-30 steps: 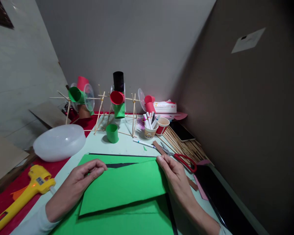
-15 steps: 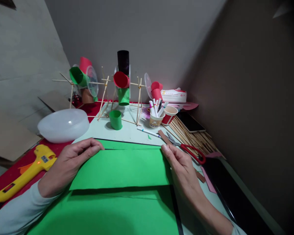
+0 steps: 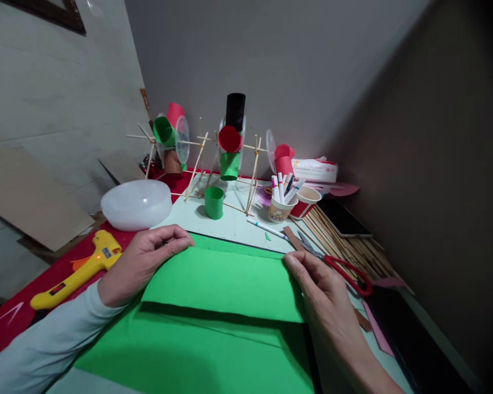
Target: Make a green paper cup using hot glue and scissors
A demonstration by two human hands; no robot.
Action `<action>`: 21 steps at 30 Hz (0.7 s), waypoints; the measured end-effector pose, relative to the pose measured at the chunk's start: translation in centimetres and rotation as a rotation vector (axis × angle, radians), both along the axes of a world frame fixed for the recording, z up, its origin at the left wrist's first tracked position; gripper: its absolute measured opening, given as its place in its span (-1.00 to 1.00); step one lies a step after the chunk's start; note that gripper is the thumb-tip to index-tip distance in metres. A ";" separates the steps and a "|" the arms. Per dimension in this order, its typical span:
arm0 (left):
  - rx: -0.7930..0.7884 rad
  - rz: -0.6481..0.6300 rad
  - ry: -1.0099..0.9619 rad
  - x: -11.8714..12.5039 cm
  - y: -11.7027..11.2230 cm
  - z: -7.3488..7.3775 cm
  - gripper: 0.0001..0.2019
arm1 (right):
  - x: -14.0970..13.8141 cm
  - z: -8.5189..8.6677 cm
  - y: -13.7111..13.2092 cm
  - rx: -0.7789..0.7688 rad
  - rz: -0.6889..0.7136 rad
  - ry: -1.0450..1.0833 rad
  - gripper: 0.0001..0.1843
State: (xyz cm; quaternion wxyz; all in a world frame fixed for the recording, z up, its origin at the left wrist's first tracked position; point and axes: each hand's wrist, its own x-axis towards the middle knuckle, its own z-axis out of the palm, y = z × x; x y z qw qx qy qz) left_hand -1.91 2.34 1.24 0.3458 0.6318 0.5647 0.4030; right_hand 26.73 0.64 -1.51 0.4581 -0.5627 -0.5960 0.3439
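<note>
A strip of green paper (image 3: 225, 284) is held by its far corners, its near edge raised and casting a shadow on the larger green sheet (image 3: 181, 350) below. My left hand (image 3: 145, 262) pinches the far left corner between thumb and fingers. At the far right corner, my right hand (image 3: 318, 284) pinches the same strip. Red-handled scissors (image 3: 349, 273) lie just past my right hand, beside a brown paper strip (image 3: 293, 238). To the left of my left wrist rests a yellow glue gun (image 3: 82, 268) with a small orange light lit.
Behind stands a stick frame (image 3: 197, 164) carrying coloured paper tubes and clear discs. A green paper tube (image 3: 214, 203), a white bowl (image 3: 136, 205), a cup of markers (image 3: 282, 209) and a red-and-white cup (image 3: 307, 202) stand nearer. Bamboo sticks (image 3: 340, 235) and a phone (image 3: 344, 217) lie right.
The whole view has shifted, so things appear farther right. Both hands still grip the green strip, which now slopes down to the right a little more.
</note>
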 end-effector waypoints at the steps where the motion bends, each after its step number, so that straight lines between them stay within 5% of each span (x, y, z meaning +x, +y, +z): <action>1: 0.003 -0.018 0.020 0.0 0.0 -0.1 -0.67 | 0.1 0.0 0.1 0.000 -0.005 -0.021 -0.65; 5: 0.022 -0.109 0.185 -0.2 0.2 -0.8 -0.69 | 0.5 -0.4 0.4 0.009 0.034 -0.237 -0.61; 10: 0.029 -0.186 0.521 -0.1 0.0 -1.6 -0.68 | 0.4 -1.0 0.7 -0.077 0.197 -0.762 -0.70; 21: 0.086 -0.224 0.690 -0.3 0.2 -2.8 -0.73 | 0.5 -0.9 0.6 -0.093 0.217 -0.873 -0.75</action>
